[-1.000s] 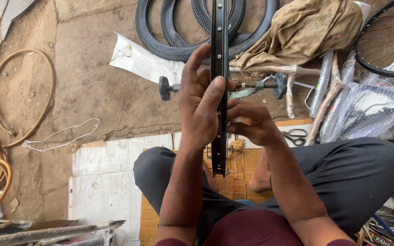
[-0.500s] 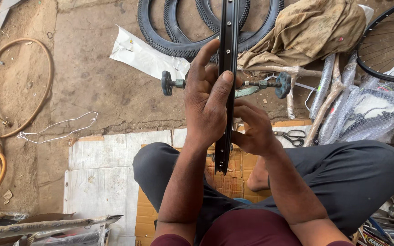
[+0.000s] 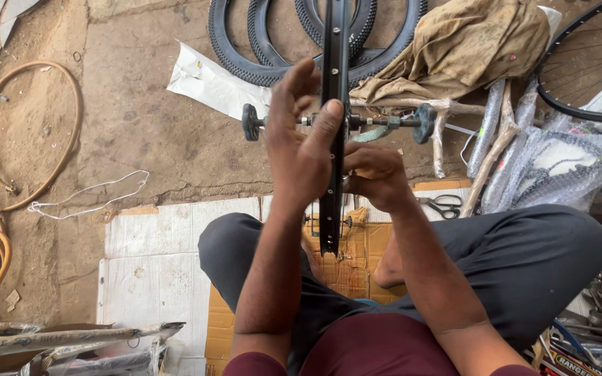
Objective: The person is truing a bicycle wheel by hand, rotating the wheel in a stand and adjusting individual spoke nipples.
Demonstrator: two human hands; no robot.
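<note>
standing upright between both hands (image 3: 343, 163): black rim (image 3: 334, 42)

Flattened cardboard (image 3: 343, 268), tan, lies under your legs. White sheets (image 3: 151, 261) lie at its left. Clear plastic wrap (image 3: 566, 167) bundles parts at your right. Colourful printed label (image 3: 571, 362) at bottom right.

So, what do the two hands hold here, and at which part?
Both hold the black wheel rim, seen edge-on. The left hand presses flat against its left side, thumb on the edge. The right hand has its grip at the right side, near the hub axle.
</note>
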